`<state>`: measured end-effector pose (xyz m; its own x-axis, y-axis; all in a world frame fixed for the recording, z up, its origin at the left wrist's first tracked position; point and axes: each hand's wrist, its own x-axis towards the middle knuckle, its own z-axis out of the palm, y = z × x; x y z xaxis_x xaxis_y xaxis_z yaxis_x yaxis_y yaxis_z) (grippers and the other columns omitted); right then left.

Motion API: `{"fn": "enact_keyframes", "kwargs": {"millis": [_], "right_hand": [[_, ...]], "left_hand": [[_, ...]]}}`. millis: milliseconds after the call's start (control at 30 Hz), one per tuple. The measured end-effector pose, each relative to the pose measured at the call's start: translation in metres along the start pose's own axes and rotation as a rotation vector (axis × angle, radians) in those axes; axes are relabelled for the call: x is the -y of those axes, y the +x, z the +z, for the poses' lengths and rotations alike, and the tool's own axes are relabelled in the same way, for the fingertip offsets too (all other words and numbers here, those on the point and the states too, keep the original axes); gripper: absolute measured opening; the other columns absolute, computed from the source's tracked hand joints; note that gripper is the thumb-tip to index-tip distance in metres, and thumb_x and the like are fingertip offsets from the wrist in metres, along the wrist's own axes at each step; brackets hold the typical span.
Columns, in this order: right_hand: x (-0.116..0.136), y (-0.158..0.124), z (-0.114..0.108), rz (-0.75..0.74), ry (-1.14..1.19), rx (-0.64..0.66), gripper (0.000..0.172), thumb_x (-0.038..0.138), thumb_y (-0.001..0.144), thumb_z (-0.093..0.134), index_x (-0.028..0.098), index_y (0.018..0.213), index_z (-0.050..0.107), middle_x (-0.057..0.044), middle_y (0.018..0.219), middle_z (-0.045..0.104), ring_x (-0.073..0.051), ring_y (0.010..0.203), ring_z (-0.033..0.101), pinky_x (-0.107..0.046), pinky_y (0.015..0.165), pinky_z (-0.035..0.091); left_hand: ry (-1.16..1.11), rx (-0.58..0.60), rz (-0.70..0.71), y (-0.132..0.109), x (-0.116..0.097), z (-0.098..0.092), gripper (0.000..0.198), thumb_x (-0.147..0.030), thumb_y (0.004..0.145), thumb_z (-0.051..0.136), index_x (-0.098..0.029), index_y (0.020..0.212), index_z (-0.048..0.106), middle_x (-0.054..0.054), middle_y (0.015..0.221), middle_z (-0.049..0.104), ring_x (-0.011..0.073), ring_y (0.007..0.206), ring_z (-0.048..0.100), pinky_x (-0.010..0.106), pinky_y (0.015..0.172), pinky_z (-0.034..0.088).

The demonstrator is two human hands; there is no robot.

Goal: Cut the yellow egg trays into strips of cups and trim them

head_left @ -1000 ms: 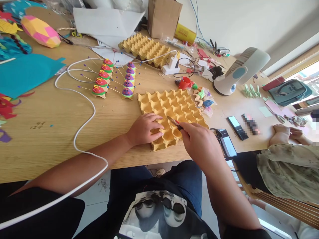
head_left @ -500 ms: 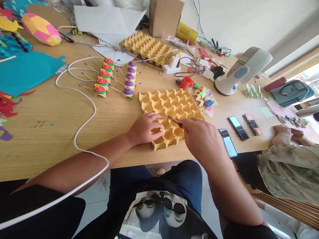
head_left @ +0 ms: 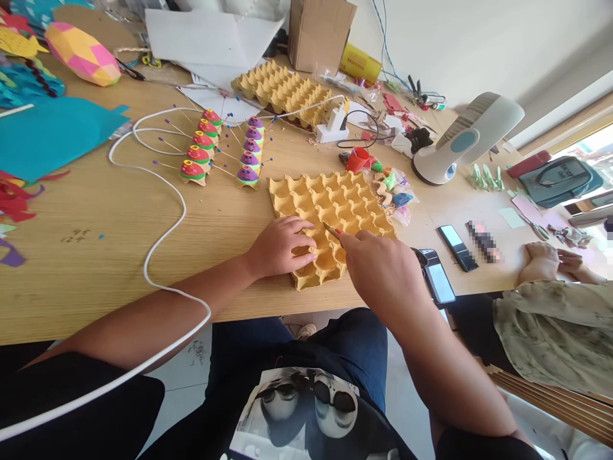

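A yellow pulp egg tray [head_left: 335,201] lies on the table in front of me, its rows of cups facing up. My left hand [head_left: 282,248] grips its left side, fingers spread over the cups and curled into them. In my right hand [head_left: 383,265] is a pair of scissors [head_left: 332,229], its blade pointing left into the tray, close to the left fingertips. A bit of red shows near the blade's base. Most of the handle is hidden in the fist, though a black loop shows behind it.
Two painted egg-carton strips, one red-green [head_left: 201,144] and one purple [head_left: 249,150], stand behind left. Another egg tray [head_left: 287,96], a power strip [head_left: 331,131], a red cup [head_left: 357,159] and a fan [head_left: 462,140] sit further back. Phones [head_left: 438,278] and another person's hands [head_left: 541,260] are right. A white cable [head_left: 143,262] crosses my left arm.
My right hand has shifted slightly left and down and turned a little, and the black loop now shows behind it. The left hand keeps its place on the tray.
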<state>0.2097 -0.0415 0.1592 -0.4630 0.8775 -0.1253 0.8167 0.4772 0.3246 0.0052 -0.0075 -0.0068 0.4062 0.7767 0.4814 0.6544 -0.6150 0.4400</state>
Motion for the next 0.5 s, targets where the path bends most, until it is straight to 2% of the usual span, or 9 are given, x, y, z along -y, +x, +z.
{"fn": "enact_keyframes", "kwargs": {"millis": [133,233,500], "right_hand": [[0.0003,-0.0022,-0.0025,-0.031,-0.061,0.053,0.039,0.008,0.099,0.052,0.022,0.129,0.072,-0.004,0.083,0.073,-0.016,0.061,0.063,-0.031,0.050,0.021],[-0.0002,-0.0034,-0.0032,-0.021,-0.075,0.081,0.042,0.006,0.097,0.052,0.021,0.132,0.071,-0.004,0.082,0.073,-0.016,0.061,0.065,-0.031,0.049,0.020],[-0.0062,-0.0022,0.0029,0.001,-0.026,0.004,0.028,0.022,0.107,0.050,0.024,0.123,0.074,-0.004,0.084,0.074,-0.015,0.061,0.064,-0.032,0.051,0.020]], "left_hand": [[-0.015,0.010,0.021,-0.0005,-0.0006,0.0016,0.017,-0.038,0.090,0.071,-0.025,0.094,0.082,0.007,0.128,0.073,0.0287,0.114,0.068,0.046,0.101,0.052],[-0.014,0.010,0.024,-0.0010,-0.0013,0.0024,0.017,-0.038,0.090,0.070,-0.025,0.093,0.081,0.008,0.127,0.073,0.0288,0.114,0.067,0.046,0.100,0.052],[-0.024,0.036,0.001,-0.0005,-0.0008,0.0023,0.024,-0.047,0.088,0.076,-0.025,0.094,0.082,0.008,0.126,0.071,0.0299,0.114,0.067,0.048,0.100,0.052]]}}
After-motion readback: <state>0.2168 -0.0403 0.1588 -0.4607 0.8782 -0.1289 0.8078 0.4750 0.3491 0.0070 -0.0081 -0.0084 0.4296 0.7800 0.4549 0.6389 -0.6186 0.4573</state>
